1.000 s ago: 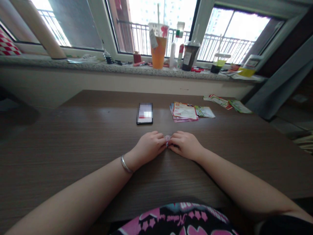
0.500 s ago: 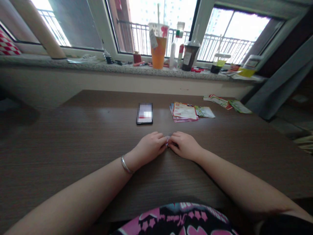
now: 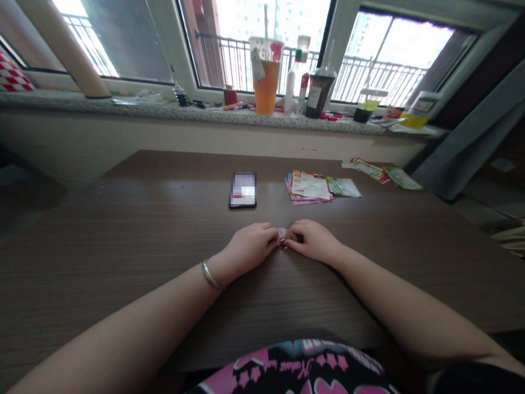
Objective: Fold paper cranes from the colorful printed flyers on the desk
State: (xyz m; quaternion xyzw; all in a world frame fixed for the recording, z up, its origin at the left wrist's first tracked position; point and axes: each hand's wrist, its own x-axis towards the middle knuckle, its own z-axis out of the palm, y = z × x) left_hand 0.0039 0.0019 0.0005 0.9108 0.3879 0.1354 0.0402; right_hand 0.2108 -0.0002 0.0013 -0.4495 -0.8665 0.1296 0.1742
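Observation:
Low over the wooden table (image 3: pixel 164 219), my left hand (image 3: pixel 256 242) and my right hand (image 3: pixel 314 239) almost meet, fingers closed. Between their fingertips shows a small crumpled pinkish-white piece (image 3: pixel 282 236), either paper or a wrapper; I cannot tell which. Each hand pinches one side of it, and the fingers cover most of it. A silver bangle (image 3: pixel 210 274) circles my left wrist. Beyond my left hand lies a phone (image 3: pixel 243 190) with its screen lit and blurred out. Past my right hand rests a stack of printed leaflets (image 3: pixel 309 186).
More leaflets (image 3: pixel 402 178) lie toward the table's far right. Along the stone windowsill (image 3: pixel 135 111) stand a tall cup of orange drink (image 3: pixel 267 85), a dark drink cup (image 3: pixel 316 94) and several bottles. A grey curtain (image 3: pixel 467 131) hangs at the right.
My fingertips have parted slightly, and more of the pinkish-white piece shows between them. My right hand has shifted a little to the right. The phone and leaflets stay put.

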